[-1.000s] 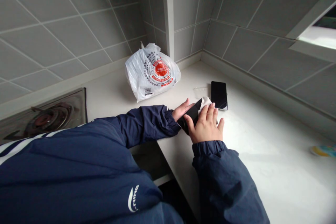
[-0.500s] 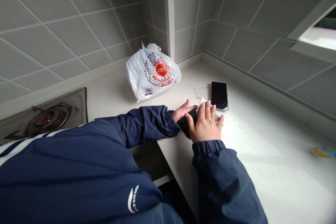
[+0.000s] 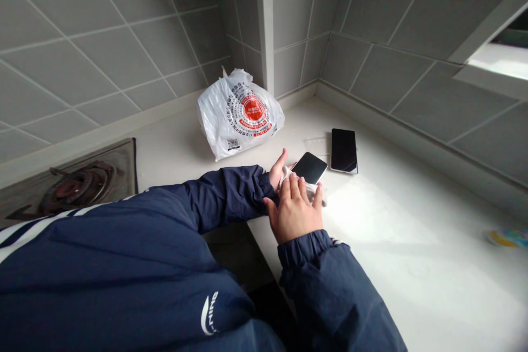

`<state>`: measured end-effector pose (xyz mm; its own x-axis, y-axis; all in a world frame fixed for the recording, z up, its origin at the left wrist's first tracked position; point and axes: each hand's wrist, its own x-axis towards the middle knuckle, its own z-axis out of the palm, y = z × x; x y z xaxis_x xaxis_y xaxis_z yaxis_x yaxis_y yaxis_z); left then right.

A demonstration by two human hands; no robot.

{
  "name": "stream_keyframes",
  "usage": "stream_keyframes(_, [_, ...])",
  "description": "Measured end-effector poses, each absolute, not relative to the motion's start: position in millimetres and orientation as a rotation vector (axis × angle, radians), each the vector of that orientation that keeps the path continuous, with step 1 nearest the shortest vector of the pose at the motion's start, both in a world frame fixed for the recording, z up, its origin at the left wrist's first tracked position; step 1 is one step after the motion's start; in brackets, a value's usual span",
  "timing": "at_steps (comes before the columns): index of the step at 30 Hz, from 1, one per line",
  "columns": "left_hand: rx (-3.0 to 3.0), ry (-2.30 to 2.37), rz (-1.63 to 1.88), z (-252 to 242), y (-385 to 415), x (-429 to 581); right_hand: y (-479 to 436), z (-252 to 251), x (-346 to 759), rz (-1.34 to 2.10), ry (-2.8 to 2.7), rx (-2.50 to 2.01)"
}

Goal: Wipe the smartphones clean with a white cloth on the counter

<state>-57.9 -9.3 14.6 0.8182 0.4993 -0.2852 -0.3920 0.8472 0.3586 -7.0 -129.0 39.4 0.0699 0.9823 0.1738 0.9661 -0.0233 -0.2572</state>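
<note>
My left hand [image 3: 277, 171] holds a black-screened smartphone [image 3: 309, 168] at its near edge, with the thumb raised beside it. The phone is tilted, its screen facing up. My right hand [image 3: 293, 212] lies over the phone's lower part and presses a white cloth [image 3: 318, 194] against it, hiding much of the cloth. A second black smartphone [image 3: 344, 150] lies flat on the white countertop [image 3: 396, 242], just beyond my hands and not touching them. A thin transparent plastic sleeve [image 3: 317, 144] lies next to it.
A white plastic bag [image 3: 239, 114] with a red round print stands against the grey tiled wall [image 3: 124, 49]. A gas burner [image 3: 78, 186] sits at the left. A colourful object [image 3: 508, 237] lies at the right edge of the countertop.
My right hand has slid left and toward me, uncovering the phone's screen. The held phone now shows more and lies further from the second phone. The cloth has moved with my right hand.
</note>
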Motion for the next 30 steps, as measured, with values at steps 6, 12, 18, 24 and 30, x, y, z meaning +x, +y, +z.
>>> stream_keyframes(6, [0.317, 0.377, 0.411, 6.7, -4.2, -65.6, -134.3, 46.1, -15.4, 0.151, -1.995, -2.041])
stream_keyframes(12, [0.260, 0.316, 0.387, 10.1, -7.2, -63.8, -133.7, 46.6, -12.5, 0.202, -1.976, -2.042])
stream_keyframes(18, [0.202, 0.368, 0.359, 10.7, -4.6, -55.4, -127.1, 44.7, -4.7, 0.146, -1.953, -2.067])
stream_keyframes(24, [0.244, 0.500, 0.485, 9.7, -10.5, -51.8, -117.3, 37.1, 4.7, 0.081, -1.874, -2.091])
stream_keyframes(30, [0.310, 0.389, 0.502, 5.5, -19.8, -47.1, -107.2, 32.4, 26.8, 0.048, -1.797, -2.162])
